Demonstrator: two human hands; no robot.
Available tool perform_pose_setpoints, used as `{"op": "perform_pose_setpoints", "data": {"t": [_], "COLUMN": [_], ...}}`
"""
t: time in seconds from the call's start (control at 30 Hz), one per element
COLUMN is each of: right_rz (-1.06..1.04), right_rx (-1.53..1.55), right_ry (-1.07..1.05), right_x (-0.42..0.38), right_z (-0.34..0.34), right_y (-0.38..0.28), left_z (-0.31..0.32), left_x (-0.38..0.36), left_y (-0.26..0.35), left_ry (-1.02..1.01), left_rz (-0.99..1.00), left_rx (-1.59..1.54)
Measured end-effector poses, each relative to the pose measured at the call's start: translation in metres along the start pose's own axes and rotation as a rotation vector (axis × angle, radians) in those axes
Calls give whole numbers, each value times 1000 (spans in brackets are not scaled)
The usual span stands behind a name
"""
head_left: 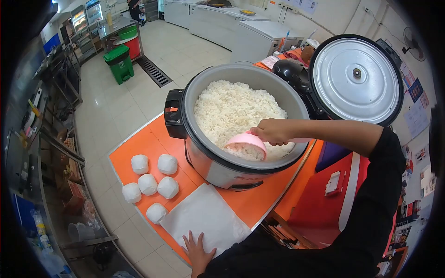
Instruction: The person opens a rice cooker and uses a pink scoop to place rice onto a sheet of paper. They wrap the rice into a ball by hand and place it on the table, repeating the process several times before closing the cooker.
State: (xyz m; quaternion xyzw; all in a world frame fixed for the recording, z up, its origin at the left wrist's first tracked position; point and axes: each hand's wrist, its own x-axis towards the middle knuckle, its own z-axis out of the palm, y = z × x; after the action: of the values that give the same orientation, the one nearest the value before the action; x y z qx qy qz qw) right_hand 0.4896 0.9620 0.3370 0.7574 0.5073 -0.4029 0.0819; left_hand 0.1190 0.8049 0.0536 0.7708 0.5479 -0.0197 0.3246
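From where I stand, taking 12 o'clock as the far side of the big rice cooker (218, 172), the person's right hand (273, 131) is reaching in over the rim from about 3 o'clock, fingers curled firmly round the handle of a pink scoop (242, 139), close up by its bowl. That scoop sits down in the cooked rice (232, 104) near 6 o'clock, tipped with its mouth toward the near wall and rice showing inside it. The left hand (198, 252) grips nothing; its fingers are spread over the near-left edge of the white paper (199, 215), which lies at about 7 o'clock on the orange table (139, 134). Whether that is one sheet or several I can't tell. To my mind, scooping well here means sliding the scoop's edge under the grains and rolling the wrist upward, rather than pressing down and mashing them. A short hold near the bowl ought to give good control, though it puts the knuckles close to the rice, so I'd lift the forearm a little clear of the rim in case the metal is hot. Levelling the load against the inner wall should help each scoop match. That flat left palm is sensible, as it should stop the paper sliding toward the six white wrapped bundles (148, 184) around 8 o'clock, one of them right at the paper's corner.
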Motion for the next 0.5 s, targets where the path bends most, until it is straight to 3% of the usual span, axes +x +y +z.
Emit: {"op": "perform_pose_setpoints", "data": {"t": [0.27, 0.37, 0.43, 0.5], "right_rz": [-24, -5, -126, -115], "right_rx": [54, 103, 109, 170], "right_ry": [-8, -71, -313, -346], "right_x": [8, 12, 19, 17], "right_z": [11, 0, -13, -20], "right_y": [8, 12, 21, 24], "left_z": [3, 9, 16, 22], "left_x": [-1, 0, 3, 9], "left_y": [-4, -10, -10, -8], "left_ry": [26, -88, -87, -78], "left_rz": [34, 20, 15, -2], "left_rx": [-7, 24, 58, 77]}}
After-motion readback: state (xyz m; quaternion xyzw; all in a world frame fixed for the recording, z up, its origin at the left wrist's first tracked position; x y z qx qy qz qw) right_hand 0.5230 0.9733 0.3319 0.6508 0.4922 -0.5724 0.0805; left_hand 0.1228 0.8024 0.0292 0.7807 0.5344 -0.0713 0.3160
